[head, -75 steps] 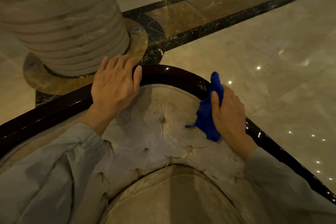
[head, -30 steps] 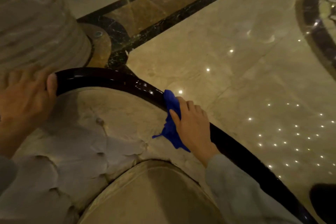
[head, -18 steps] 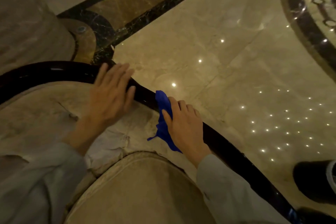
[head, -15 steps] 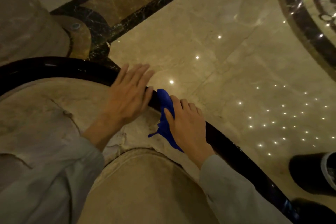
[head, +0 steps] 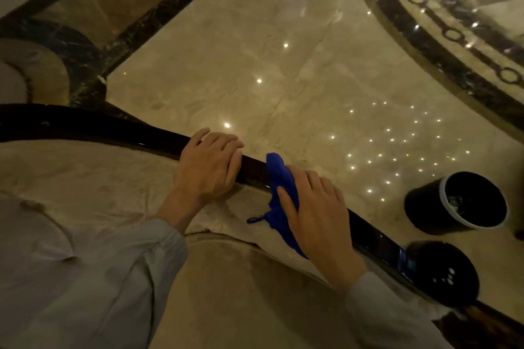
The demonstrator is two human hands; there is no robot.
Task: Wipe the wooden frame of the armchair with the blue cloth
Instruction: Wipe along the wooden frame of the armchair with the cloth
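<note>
The armchair's dark glossy wooden frame (head: 113, 129) curves from the left edge down to the lower right, bordering beige tufted upholstery (head: 93, 178). My right hand (head: 314, 212) presses the blue cloth (head: 279, 176) onto the top rail, the cloth draped over the wood and hanging onto the upholstery. My left hand (head: 209, 167) rests on the rail just left of the cloth, fingers curled over its outer edge. A short bare stretch of rail shows between the two hands.
Polished marble floor (head: 283, 65) with light reflections lies beyond the chair. A black round bin (head: 459, 201) stands on the floor at the right, with another dark round object (head: 445, 275) below it near the rail. A column base (head: 34, 71) sits at the left.
The view has swung right and both hands have slid down the rail to the right. My left hand moved up close to the cloth and now curls over the rail.
</note>
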